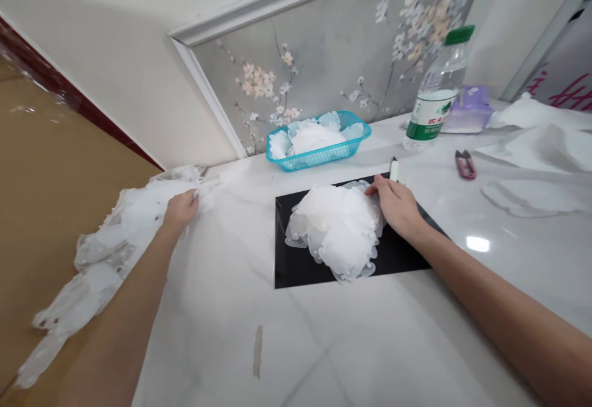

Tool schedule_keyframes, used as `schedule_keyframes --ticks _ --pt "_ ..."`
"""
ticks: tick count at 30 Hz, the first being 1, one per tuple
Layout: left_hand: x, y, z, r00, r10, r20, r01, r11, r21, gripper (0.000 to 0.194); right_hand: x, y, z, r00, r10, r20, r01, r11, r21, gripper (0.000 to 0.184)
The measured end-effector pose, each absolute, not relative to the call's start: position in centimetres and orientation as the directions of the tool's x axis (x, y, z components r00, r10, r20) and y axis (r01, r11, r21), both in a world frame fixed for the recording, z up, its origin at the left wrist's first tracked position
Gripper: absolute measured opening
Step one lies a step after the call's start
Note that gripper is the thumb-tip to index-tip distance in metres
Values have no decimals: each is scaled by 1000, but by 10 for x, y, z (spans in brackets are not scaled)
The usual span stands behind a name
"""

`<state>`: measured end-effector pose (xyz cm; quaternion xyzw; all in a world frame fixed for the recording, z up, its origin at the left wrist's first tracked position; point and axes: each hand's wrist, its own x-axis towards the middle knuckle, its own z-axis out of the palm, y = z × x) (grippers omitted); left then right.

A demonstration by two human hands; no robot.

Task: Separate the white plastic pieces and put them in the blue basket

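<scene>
On the left, my left hand is closed with its fingertips pinched on a bit of white plastic scrap, at the edge of a long heap of thin white scraps. My right hand reaches in from the right, fingers together at the upper right edge of a pile of thin, translucent white pieces. Its fingertips seem to pinch one of these pieces, though the pile partly hides them. That pile lies on a black mat on the white marbled table.
Behind the mat sits a blue basket holding similar white pieces. A pen-like tool lies at the mat's back edge. Farther right are a green-capped water bottle, pink thread snips, a purple tissue pack and white sheets.
</scene>
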<state>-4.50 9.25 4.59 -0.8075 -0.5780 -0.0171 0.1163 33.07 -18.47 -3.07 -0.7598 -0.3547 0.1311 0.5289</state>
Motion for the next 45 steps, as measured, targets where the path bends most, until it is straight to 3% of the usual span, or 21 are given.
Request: schedule_keyframes --ticks 7,12,16,20,22,24,26,28,36,40,42,44,45 --pt "-46 62 59 261 932 250 965 -248 -82 25 329 -186 -27 712 676 191 404 -171 -899 45" --pt "-44 29 93 225 879 420 965 -262 32 19 329 -186 -27 707 680 196 415 -173 -893 46" --pt "-7 0 125 249 766 593 911 -393 126 23 330 -186 -29 704 676 218 430 -161 -888 46" --pt "62 -37 128 371 665 648 827 -554 94 26 330 -186 -29 697 675 242 442 -138 -886 47" --pt "94 -59 113 533 588 608 698 -712 76 26 330 -186 -29 691 680 246 443 -130 -887 47" --pt "118 -78 92 774 420 474 441 -895 71 30 331 -186 -28 689 682 244 442 -129 -888 48" --pt "131 -92 72 937 219 271 203 -975 87 36 332 -185 -28 690 683 241 437 -127 -891 48" --pt "135 -100 59 980 130 148 116 -988 98 43 333 -184 -28 696 678 236 428 -128 -895 47" --pt "129 -103 68 957 290 14 280 -935 219 53 334 -182 -28 723 658 213 386 -128 -914 48" --pt "122 -82 64 858 470 207 396 -862 316 56 334 -183 -28 725 658 201 369 -126 -921 49" --pt "108 -57 57 756 603 256 537 -794 286 56 334 -184 -28 725 659 198 369 -129 -920 49" --pt "84 -28 47 590 785 192 787 -612 84 55 333 -185 -28 723 663 195 369 -133 -920 50" --pt "68 -14 42 517 836 186 846 -532 41 58 333 -185 -28 722 664 194 370 -133 -920 51"
